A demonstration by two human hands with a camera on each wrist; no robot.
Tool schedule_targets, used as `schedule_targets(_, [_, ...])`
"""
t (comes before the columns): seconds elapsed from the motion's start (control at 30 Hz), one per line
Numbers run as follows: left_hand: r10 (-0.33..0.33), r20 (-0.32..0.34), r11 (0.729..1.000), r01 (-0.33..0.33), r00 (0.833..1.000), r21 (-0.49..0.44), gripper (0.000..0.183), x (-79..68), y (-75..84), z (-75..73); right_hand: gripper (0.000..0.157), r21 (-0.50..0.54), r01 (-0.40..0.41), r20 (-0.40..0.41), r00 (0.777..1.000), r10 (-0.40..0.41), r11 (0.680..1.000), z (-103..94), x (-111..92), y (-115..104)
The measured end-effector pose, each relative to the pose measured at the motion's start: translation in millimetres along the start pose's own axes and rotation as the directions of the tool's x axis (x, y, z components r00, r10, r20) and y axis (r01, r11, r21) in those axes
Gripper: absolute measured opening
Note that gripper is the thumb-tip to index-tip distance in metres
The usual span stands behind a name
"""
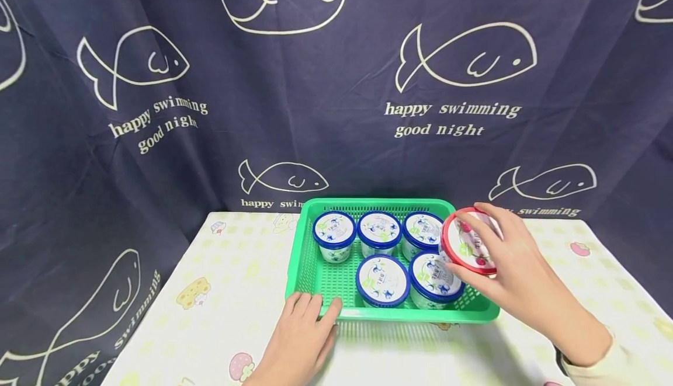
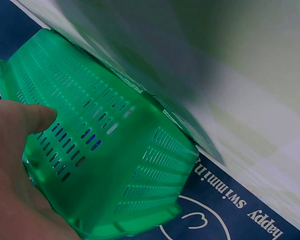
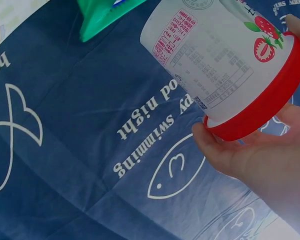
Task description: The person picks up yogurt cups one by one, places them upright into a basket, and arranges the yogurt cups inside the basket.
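My right hand [image 1: 507, 260] grips a white tub with a red lid [image 1: 470, 241] by its lid, above the right end of a green plastic basket [image 1: 399, 315]. In the right wrist view, strawberries and printed text show on the side of the red-lidded tub [image 3: 210, 60], with fingers and thumb around its rim. Several white tubs with blue lids [image 1: 382, 281] stand inside the basket. My left hand [image 1: 302, 339] holds the basket's near left rim, its thumb against the slotted outer wall [image 2: 90, 140] in the left wrist view.
The basket stands on a table with a pale patterned cloth [image 1: 210, 269]. Behind and beside the table hangs a dark blue curtain [image 1: 336, 111] with white fish outlines and lettering. The basket's front left corner shows bare slotted floor.
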State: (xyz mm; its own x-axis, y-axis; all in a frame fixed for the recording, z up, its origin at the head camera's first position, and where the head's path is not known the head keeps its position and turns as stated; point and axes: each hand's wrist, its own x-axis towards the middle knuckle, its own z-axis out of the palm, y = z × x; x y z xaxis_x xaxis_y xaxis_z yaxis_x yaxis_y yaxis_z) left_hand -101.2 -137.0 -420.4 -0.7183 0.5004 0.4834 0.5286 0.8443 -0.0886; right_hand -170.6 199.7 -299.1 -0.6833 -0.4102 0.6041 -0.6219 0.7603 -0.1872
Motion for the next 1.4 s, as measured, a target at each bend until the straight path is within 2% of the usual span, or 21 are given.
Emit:
schedule_targets(0.13, [0.006,-0.007,1.0,-0.006,1.0,-0.004,0.035,0.2,-0.7,0.1,0.078,-0.004,-0.005,0.025,1.0,0.005,1.0,0.8,1,-5])
schedule_targets(0.57, [0.017,-0.004,1.0,-0.017,1.0,0.013,0.036,0.3,-0.5,0.1,0.076,0.04,0.09,-0.036,0.995,-0.089,0.995,5.8,11,-22])
schedule_targets(0.67, [0.019,-0.006,1.0,-0.019,1.0,0.013,0.041,0.2,-0.4,0.0,0.077,0.047,0.106,-0.044,0.994,-0.104,0.993,7.0,13,-27])
schedule_targets(0.87, [0.015,-0.002,1.0,-0.015,1.0,0.009,0.036,-0.4,0.1,0.5,0.08,0.053,0.122,-0.019,0.992,-0.121,0.991,9.1,20,-39])
schedule_targets(1.07, [0.008,-0.003,1.0,-0.008,1.0,0.004,0.039,0.3,1.9,1.3,0.081,0.053,0.133,-0.004,0.991,-0.133,0.99,12.1,26,-45])
schedule_targets(1.4, [0.005,0.012,1.0,-0.005,1.0,0.003,0.036,0.2,0.8,1.7,0.077,0.109,0.167,-0.025,0.986,-0.166,0.98,11.8,33,-62])
